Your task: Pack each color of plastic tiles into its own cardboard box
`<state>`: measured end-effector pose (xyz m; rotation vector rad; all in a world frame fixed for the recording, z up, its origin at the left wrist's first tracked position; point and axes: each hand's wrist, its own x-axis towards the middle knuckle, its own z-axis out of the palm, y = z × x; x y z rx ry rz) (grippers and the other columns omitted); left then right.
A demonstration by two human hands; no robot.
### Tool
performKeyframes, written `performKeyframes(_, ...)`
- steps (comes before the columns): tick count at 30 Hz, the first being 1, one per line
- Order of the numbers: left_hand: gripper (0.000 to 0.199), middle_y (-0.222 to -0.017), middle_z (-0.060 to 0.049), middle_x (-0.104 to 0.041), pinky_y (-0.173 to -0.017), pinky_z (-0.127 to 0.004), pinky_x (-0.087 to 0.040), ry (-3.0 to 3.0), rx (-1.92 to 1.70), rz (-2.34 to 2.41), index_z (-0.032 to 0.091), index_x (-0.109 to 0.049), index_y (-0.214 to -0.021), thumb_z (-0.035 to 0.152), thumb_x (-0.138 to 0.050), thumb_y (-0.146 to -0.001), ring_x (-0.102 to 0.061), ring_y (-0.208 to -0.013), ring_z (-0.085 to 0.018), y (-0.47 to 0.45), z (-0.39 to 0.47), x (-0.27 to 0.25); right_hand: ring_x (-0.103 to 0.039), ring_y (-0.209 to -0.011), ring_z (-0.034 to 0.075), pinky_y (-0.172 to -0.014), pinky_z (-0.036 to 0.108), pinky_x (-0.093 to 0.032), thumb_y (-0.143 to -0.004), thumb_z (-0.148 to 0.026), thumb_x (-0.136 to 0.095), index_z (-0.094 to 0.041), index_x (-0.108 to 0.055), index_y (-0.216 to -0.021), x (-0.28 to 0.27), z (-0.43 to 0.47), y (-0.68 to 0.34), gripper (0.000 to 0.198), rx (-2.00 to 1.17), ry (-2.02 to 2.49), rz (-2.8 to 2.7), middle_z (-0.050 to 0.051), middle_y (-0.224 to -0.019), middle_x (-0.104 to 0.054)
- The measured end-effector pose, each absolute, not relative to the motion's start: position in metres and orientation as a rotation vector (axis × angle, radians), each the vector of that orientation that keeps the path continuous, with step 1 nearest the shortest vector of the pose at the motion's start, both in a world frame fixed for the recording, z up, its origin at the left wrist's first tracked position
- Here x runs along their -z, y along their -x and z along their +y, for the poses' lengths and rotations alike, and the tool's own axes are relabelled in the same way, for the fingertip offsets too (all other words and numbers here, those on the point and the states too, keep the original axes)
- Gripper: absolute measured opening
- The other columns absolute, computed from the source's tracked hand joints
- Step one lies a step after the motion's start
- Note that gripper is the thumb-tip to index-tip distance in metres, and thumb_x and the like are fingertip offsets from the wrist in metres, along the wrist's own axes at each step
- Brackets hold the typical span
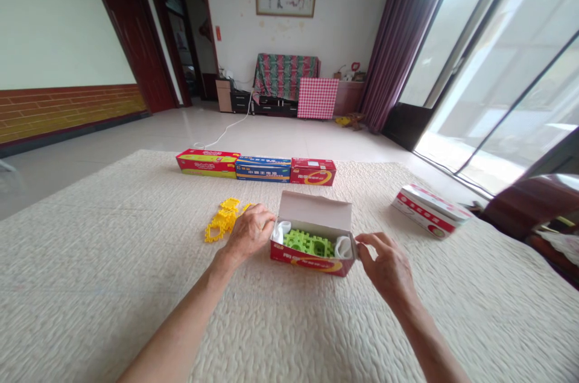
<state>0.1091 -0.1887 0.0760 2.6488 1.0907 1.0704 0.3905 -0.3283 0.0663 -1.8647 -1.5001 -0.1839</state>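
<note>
An open red cardboard box [312, 265] sits on the quilted cover, its long lid flap [315, 209] standing up at the back. Inside lie green plastic building pieces [307, 243], with a white bundle [281, 231] at the left end and another white bundle [342, 246] at the right. My left hand [251, 232] is closed, its fingertips on the box's left end. At the right end, my right hand [389, 265] pinches the box edge between thumb and forefinger. Yellow plastic building pieces [221, 223] lie just beyond my left hand, partly hidden by it.
Farther back, a red-and-yellow box [208, 164], a blue box [263, 169] and a closed red box [313, 172] stand end to end. To the right lies a white-and-red box [429, 211]. A dark wooden armrest [534, 205] borders the right side.
</note>
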Motion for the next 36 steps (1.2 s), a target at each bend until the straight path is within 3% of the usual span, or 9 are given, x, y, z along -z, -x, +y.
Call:
performKeyframes(3,0.023,-0.081,-0.004,-0.069,-0.072,-0.026,-0.047,-2.519,-1.010,1.097,0.019,-0.070,-0.085,0.013,-0.047,-0.083,-0.063,-0.077,-0.016,-0.114,-0.194,-0.077,-0.061,-0.070,0.019,-0.068,0.032,-0.044,-0.085,-0.035,-0.041,-0.021,-0.065,-0.087,-0.071,-0.330,-0.381,0.028,0.034,1.880,-1.525,0.005,-0.080,-0.067)
performKeyframes(7,0.029,-0.080,-0.004,-0.067,-0.067,-0.024,-0.048,-2.424,-0.991,1.127,0.018,-0.064,-0.109,0.029,-0.056,-0.084,-0.062,-0.068,-0.014,-0.121,-0.200,-0.079,-0.062,-0.064,0.018,-0.061,0.030,-0.043,-0.084,-0.050,-0.042,-0.018,-0.057,-0.091,-0.078,-0.327,-0.366,0.036,-0.112,1.940,-1.409,0.006,-0.078,-0.067)
performKeyframes(11,0.044,-0.085,-0.006,-0.066,-0.074,-0.029,-0.049,-2.526,-0.863,1.153,0.019,-0.061,-0.120,0.039,-0.059,-0.081,-0.063,-0.078,-0.018,-0.127,-0.200,-0.084,-0.062,-0.065,0.022,-0.056,0.030,-0.040,-0.078,-0.057,-0.048,-0.016,-0.054,-0.096,-0.087,-0.315,-0.355,0.045,-0.069,2.132,-1.377,0.010,-0.077,-0.067)
performKeyframes(14,0.048,-0.091,-0.008,-0.067,-0.080,-0.033,-0.049,-2.585,-0.754,1.169,0.022,-0.059,-0.124,0.034,-0.060,-0.078,-0.063,-0.086,-0.022,-0.131,-0.196,-0.086,-0.062,-0.068,0.024,-0.056,0.031,-0.039,-0.076,-0.052,-0.052,-0.014,-0.055,-0.097,-0.091,-0.306,-0.351,0.044,-0.003,2.257,-1.390,0.012,-0.079,-0.067)
performKeyframes(18,0.052,-0.102,-0.011,-0.068,-0.084,-0.033,-0.048,-2.575,-0.655,1.159,0.021,-0.059,-0.126,0.019,-0.056,-0.074,-0.064,-0.093,-0.024,-0.133,-0.190,-0.088,-0.062,-0.072,0.023,-0.059,0.031,-0.038,-0.075,-0.029,-0.050,-0.013,-0.057,-0.098,-0.092,-0.301,-0.352,0.028,0.060,2.294,-1.481,0.015,-0.088,-0.066)
performKeyframes(22,0.058,-0.099,-0.008,-0.072,-0.078,-0.029,-0.048,-2.493,-0.533,1.129,0.019,-0.058,-0.127,0.014,-0.052,-0.070,-0.066,-0.087,-0.022,-0.130,-0.188,-0.095,-0.059,-0.067,0.019,-0.059,0.028,-0.038,-0.067,-0.012,-0.048,-0.016,-0.059,-0.110,-0.094,-0.301,-0.362,0.045,0.009,2.185,-1.632,0.009,-0.081,-0.064)
performKeyframes(27,0.054,-0.078,-0.003,-0.073,-0.068,-0.024,-0.047,-2.403,-0.445,1.170,0.019,-0.065,-0.118,0.014,-0.054,-0.065,-0.067,-0.077,-0.020,-0.132,-0.185,-0.103,-0.052,-0.051,0.014,-0.050,0.025,-0.034,-0.063,-0.011,-0.048,-0.019,-0.062,-0.105,-0.095,-0.294,-0.380,0.045,-0.247,2.109,-1.714,-0.001,-0.058,-0.059)
performKeyframes(31,0.047,-0.072,-0.001,-0.073,-0.066,-0.023,-0.048,-2.381,-0.490,1.209,0.022,-0.071,-0.106,0.010,-0.054,-0.063,-0.067,-0.074,-0.019,-0.129,-0.181,-0.104,-0.052,-0.047,0.012,-0.047,0.024,-0.035,-0.061,-0.014,-0.050,-0.021,-0.066,-0.097,-0.095,-0.287,-0.385,0.040,-0.270,2.024,-1.697,0.000,-0.063,-0.063)
performKeyframes(36,0.050,-0.105,-0.005,-0.072,-0.086,-0.029,-0.049,-2.380,-0.722,1.279,0.022,-0.065,-0.116,0.007,-0.051,-0.071,-0.066,-0.098,-0.020,-0.102,-0.171,-0.108,-0.056,-0.055,0.013,-0.056,0.027,-0.043,-0.068,-0.019,-0.047,-0.021,-0.060,-0.109,-0.099,-0.265,-0.360,0.044,-0.194,1.889,-1.624,0.004,-0.086,-0.064)
